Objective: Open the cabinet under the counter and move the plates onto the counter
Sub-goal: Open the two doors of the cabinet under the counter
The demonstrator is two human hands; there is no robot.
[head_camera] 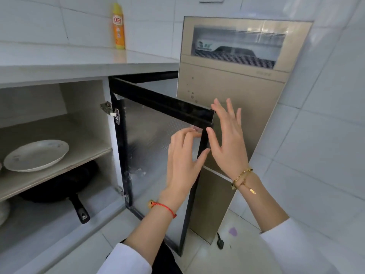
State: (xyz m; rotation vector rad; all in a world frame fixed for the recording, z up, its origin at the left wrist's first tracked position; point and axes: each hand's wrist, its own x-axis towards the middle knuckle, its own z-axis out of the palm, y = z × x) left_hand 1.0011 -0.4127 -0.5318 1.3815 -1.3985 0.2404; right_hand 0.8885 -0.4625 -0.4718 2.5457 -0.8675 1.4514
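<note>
I see the cabinet door [158,135] swung fully outward, its black frame standing roughly square to the cabinet front and hinged at its left side. My left hand [182,161] lies against the inner face of the door near the free vertical edge, fingers loosely bent with the fingertips at the frame; it grips nothing that I can confirm. My right hand [227,139] is on the outer side of the same edge, fingers straight and spread, thumb touching the frame just below the top corner.

The plate [36,155] rests flat on the middle shelf [85,135] inside the cabinet, near the shelf's front edge, with free shelf surface behind it and to its right. Below the shelf, a black frying pan [61,184] sits on the cabinet floor, its handle projecting toward the opening.

The counter [79,60] runs above the opening; its front edge overhangs the cabinet. An orange spray bottle [118,26] stands upright at the counter's back, against the tiled wall. A tall gold appliance panel [233,91] stands just beyond the door's free edge.
</note>
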